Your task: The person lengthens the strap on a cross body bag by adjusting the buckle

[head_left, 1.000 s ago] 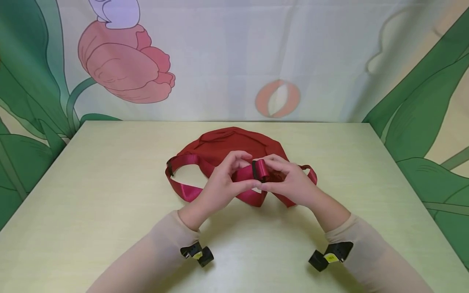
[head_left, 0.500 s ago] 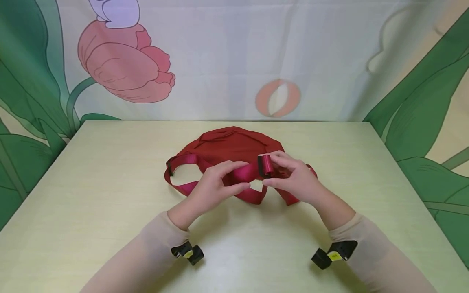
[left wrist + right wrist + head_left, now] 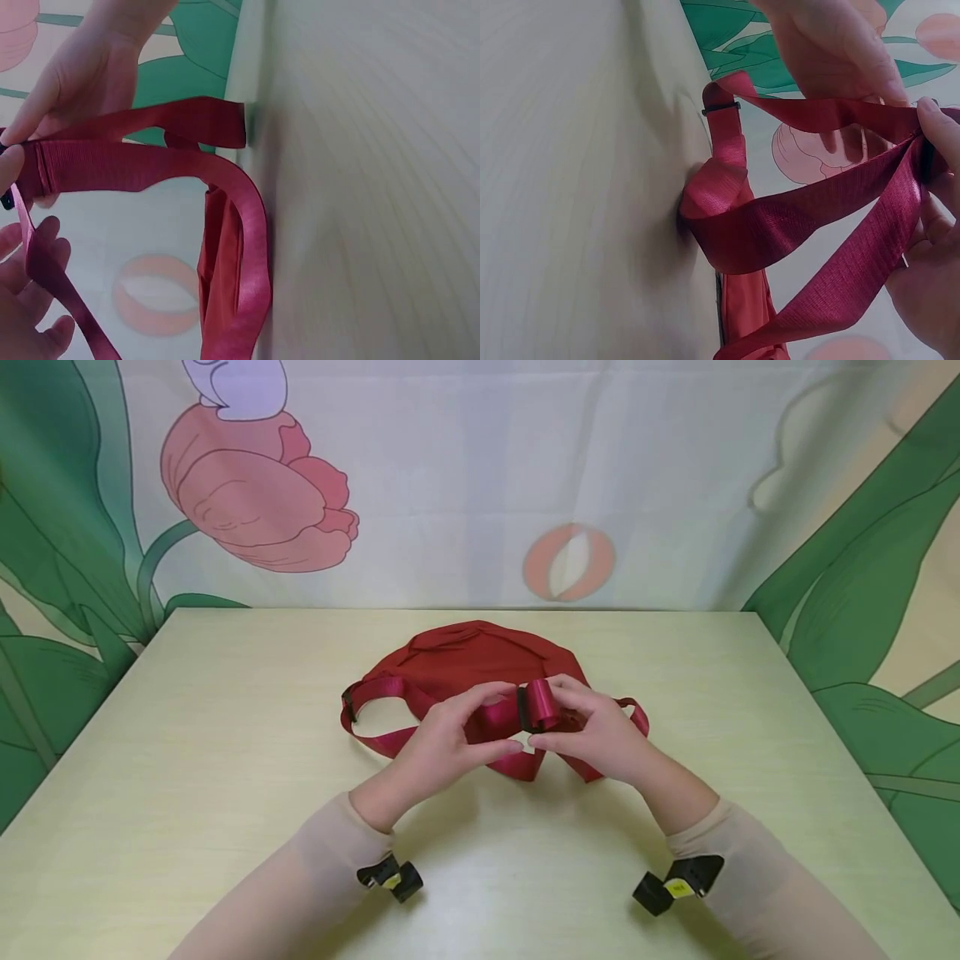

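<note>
Here we are with the red bag (image 3: 480, 652), matte, soft cloth in a half-moon shape with creases along its top, lying on the pale, faintly grained table (image 3: 187, 735). Its long axis runs left to right, its arched edge points to the printed backdrop (image 3: 427, 485) behind it, and its straighter side comes our way. In front of the bag, raised off the table, is the strap (image 3: 492, 718): shiny magenta webbing, finely ribbed in the wrist views. Between the 2 hands it runs left to right, roughly along the bag's axis, and passes through a black slider (image 3: 523, 710) that stands crosswise, the webbing doubled into a rounded loop (image 3: 543, 702) on its right.

The right hand (image 3: 600, 731), before the bag's right half, pinches the slider and loop, thumb below and fingers above. The left hand (image 3: 442, 735), before the bag's left half, holds the strap, fingers curved behind it and thumb apart from them; how firmly, we cannot tell. The 2 thumb tips sit just beside each other.

At the bag's left end, a 2nd black slider (image 3: 348, 707) sits where the strap bends back in a wide curve. Towards us from the bag's right half, a square-cut strap end (image 3: 229, 126) hangs down.
</note>
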Tool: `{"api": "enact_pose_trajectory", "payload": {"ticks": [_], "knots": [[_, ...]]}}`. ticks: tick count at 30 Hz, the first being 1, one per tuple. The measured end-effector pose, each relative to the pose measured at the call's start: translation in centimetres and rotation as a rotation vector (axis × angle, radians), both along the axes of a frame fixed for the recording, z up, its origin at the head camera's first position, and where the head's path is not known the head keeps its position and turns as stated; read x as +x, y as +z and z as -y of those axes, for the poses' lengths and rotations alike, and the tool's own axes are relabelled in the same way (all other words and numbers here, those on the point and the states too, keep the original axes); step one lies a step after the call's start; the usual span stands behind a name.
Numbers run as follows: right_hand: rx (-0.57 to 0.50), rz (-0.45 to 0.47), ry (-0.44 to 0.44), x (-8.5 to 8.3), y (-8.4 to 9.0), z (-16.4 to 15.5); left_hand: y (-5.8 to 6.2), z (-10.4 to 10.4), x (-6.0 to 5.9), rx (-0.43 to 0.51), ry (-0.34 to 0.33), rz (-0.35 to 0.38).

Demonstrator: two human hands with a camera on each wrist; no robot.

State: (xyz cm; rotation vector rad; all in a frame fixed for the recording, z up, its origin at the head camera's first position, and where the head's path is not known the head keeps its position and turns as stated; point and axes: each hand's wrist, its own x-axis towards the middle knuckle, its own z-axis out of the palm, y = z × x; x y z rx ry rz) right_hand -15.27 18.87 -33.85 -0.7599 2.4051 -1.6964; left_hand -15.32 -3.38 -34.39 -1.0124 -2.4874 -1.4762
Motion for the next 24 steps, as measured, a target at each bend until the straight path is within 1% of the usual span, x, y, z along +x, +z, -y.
{"api": "enact_pose_trajectory", "payload": {"ticks": [2,5,7,9,17,21,24], "knots": [[0.006,0.001,-0.013,0.0,0.1,-0.1,-0.2,0.4,-0.2,-0.048,0.010,-0.023],[0.012,-0.006,-0.029,0.0,0.2,-0.2,-0.6,0.9,-0.5,-0.105,0.035,-0.091],[0.019,-0.007,-0.037,0.0,0.3,-0.3,-0.8,1.2,-0.6,-0.127,0.048,-0.125],[0.019,-0.007,-0.041,0.0,0.3,-0.4,-0.8,1.3,-0.7,-0.135,0.050,-0.145],[0.011,-0.018,-0.023,0.0,0.1,-0.1,-0.3,0.8,-0.7,-0.111,0.022,-0.153],[0.033,-0.016,-0.004,-0.1,-0.2,0.0,0.0,0.2,-0.6,-0.084,0.001,-0.151],[0.043,-0.009,-0.001,-0.1,-0.2,0.0,0.2,-0.1,-0.4,-0.066,-0.007,-0.136]]}}
